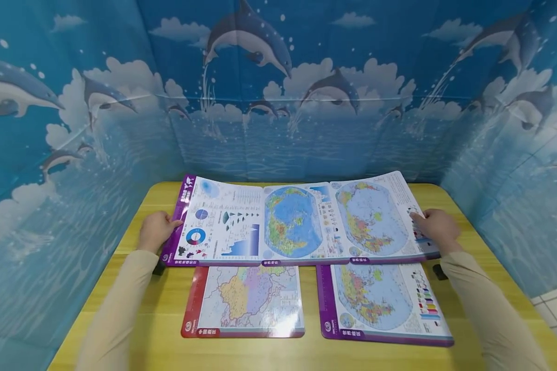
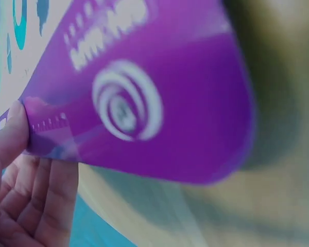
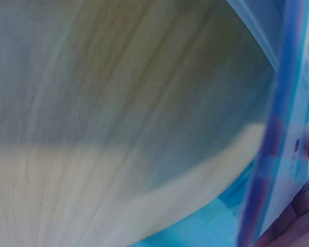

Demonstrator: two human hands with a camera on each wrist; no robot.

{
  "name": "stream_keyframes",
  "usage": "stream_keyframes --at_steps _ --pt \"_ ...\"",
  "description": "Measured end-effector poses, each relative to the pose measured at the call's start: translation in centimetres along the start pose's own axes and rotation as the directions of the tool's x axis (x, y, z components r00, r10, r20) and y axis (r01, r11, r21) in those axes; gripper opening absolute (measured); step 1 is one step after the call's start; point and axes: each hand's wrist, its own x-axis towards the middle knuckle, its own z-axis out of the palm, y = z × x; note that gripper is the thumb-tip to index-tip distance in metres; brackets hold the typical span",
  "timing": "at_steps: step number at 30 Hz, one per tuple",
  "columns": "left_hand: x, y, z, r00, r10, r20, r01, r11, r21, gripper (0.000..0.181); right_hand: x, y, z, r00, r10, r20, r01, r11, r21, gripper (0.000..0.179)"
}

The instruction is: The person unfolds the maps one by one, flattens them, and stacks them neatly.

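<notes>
A long fold-out world map [image 1: 292, 221] with a purple border spans the space between both hands, its creased panels covered in world maps and charts. My left hand [image 1: 155, 230] pinches its left edge; in the left wrist view, the left hand [image 2: 36, 200] has its thumb on the purple border and its fingers beneath. At the opposite edge, my right hand [image 1: 440, 226] grips the sheet with the thumb on top. Only part of the right hand [image 3: 298, 216] shows in the right wrist view, behind the sheet's edge. The map appears raised somewhat off the table.
Below the long map lie a red-bordered map of China [image 1: 255, 299] and another purple-bordered world map [image 1: 376, 304], their upper parts covered. All are over a yellow wood-grain table [image 1: 311, 358]. A blue dolphin-print curtain [image 1: 278, 139] stands behind and at the sides.
</notes>
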Motion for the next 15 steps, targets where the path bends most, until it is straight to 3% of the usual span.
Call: stream_keyframes --at_steps 7,15 --pt "1.0 1.9 0.8 0.997 -0.031 -0.064 0.035 0.997 0.068 0.041 1.1 -0.5 1.3 0.996 0.09 0.003 -0.089 0.992 -0.093 0.049" --pt "1.5 2.9 1.6 0.989 -0.145 -0.033 0.149 0.975 0.165 0.038 2.0 -0.8 3.0 0.991 0.132 -0.033 -0.135 0.98 -0.146 0.048"
